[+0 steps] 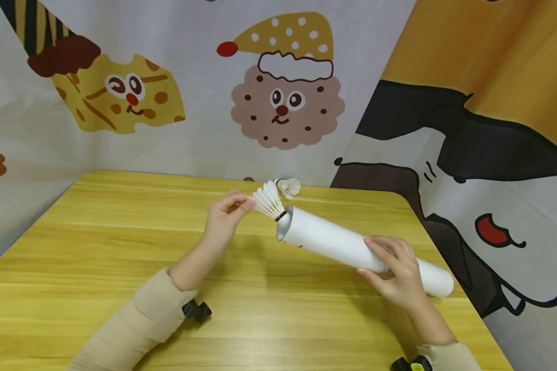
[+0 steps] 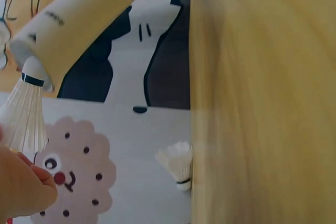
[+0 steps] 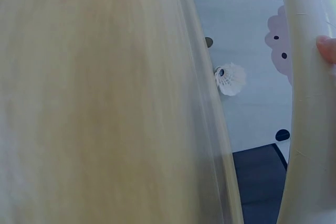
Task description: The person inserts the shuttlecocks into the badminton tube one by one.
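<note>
A white shuttlecock (image 1: 268, 200) is pinched at its feather end by my left hand (image 1: 224, 219). Its cork end points down to the right, at the open mouth of a long white tube (image 1: 331, 238). The left wrist view has the cork of this shuttlecock (image 2: 30, 108) at the mouth of the tube (image 2: 86, 22), with the feathers outside. My right hand (image 1: 399, 270) grips the tube towards its far right end, holding it tilted above the table. In the right wrist view only a fingertip (image 3: 328, 50) shows against the tube (image 3: 312, 129).
A second shuttlecock (image 1: 289, 188) lies on its side at the table's back edge, behind the tube's mouth. The wooden table (image 1: 97, 247) ends at a cloth (image 1: 199, 144) printed with cartoon figures, which hangs behind it and along the right.
</note>
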Available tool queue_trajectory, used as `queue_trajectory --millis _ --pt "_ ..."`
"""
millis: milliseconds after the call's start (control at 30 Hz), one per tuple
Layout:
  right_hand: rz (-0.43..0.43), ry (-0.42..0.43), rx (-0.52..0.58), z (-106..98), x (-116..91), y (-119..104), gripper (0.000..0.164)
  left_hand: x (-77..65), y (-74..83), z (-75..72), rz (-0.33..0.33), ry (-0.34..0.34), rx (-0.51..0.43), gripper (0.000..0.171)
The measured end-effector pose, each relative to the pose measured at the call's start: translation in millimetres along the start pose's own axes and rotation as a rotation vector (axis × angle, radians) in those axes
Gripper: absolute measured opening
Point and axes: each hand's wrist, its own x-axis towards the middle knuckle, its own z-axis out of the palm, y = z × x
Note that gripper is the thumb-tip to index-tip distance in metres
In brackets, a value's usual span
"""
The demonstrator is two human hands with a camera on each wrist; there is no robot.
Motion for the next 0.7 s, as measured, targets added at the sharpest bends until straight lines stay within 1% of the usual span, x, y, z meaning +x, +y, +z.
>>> queue_trajectory --millis 133,300,467,600,700 --pt "0.000 0.003 0.001 0 1 -1 0.056 -7.7 -1.1 7.9 -0.006 -0.032 0.006 0.007" --pt "0.003 0.010 -0.003 0 2 -3 0.057 -16.4 -0.7 16.6 -0.012 -0.069 0.053 0.006" --pt "0.005 0.006 -0.012 0 1 -2 0.057 -25.2 0.2 23.1 -0.020 -0.147 0.114 0.004" --pt "0.001 0.005 -0.016 1 -1 0 0.057 -28.5 1.5 25.9 -0.025 -0.195 0.161 0.005" --pt "-0.002 0.009 -0.019 1 -1 0 0.056 -28.7 1.4 26.1 -0.034 -0.207 0.180 0.005"
